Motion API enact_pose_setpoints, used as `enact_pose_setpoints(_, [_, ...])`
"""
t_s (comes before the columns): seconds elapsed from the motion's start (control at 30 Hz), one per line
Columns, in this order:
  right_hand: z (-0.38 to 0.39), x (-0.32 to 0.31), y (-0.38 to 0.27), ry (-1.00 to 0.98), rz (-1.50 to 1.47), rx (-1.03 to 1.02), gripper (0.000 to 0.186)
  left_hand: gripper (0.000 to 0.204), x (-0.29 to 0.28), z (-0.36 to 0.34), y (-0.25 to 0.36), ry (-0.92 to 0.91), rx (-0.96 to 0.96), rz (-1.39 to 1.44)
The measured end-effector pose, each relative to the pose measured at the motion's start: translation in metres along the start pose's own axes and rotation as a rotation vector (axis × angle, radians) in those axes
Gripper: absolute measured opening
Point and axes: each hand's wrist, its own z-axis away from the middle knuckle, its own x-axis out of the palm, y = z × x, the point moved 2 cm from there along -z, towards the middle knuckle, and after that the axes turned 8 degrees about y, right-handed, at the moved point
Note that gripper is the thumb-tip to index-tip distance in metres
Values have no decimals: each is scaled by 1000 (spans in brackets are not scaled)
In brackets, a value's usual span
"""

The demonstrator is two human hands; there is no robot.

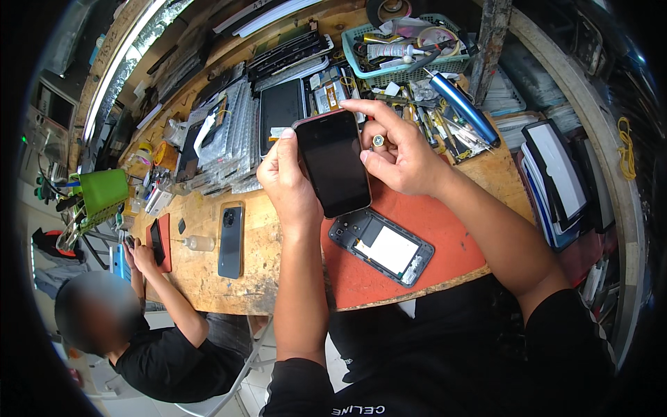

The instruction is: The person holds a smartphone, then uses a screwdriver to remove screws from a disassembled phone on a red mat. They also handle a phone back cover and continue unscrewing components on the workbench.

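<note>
A black smartphone [333, 163] with a dark screen is held up and slightly tilted over the red mat [451, 236]. My left hand [288, 177] is closed on its left side, thumb along the edge. My right hand [399, 146] grips the phone's upper right, index finger on the top edge and thumb at the side; a ring [379, 140] shows on this hand. Below the phone, on the mat, lies an opened phone body [382, 247] with a white rectangle in its frame. To the left, a dark phone [231, 240] lies back up on the wooden bench.
A small bottle [199, 242] stands left of the dark phone. A co-worker [167, 354] sits at far left, hands at the bench edge. Stacked phone parts [229, 132], a green basket [417, 66] of tools and a blue cylindrical tool [462, 108] crowd the back.
</note>
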Motion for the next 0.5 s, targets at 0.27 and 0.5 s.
enact_pose_setpoints(0.27, [0, 1, 3, 20, -2, -36, 77, 35, -1, 0, -2, 8, -2, -6])
enact_pose_setpoints(0.5, [-1, 0, -2, 6, 2, -32, 73, 35, 1, 0, -1, 10, 3, -19])
